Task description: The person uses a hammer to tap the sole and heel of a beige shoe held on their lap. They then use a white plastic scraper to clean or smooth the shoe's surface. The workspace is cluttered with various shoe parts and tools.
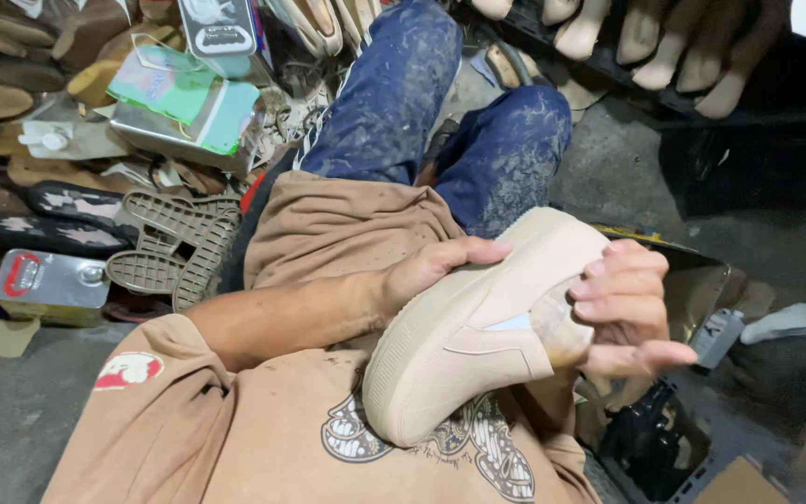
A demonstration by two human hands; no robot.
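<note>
A pale beige slip-on shoe with a thick rubber sole is held over the lap, between both hands. The left hand is curled over its far sole edge; the right hand is closed around its opening, fingers bent.

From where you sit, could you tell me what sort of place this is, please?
Probably a small shoemaking or shoe repair workshop: both hands hold a beige shoe, loose treaded soles lie on the floor, and pale shoe lasts line a dark rack.
</note>
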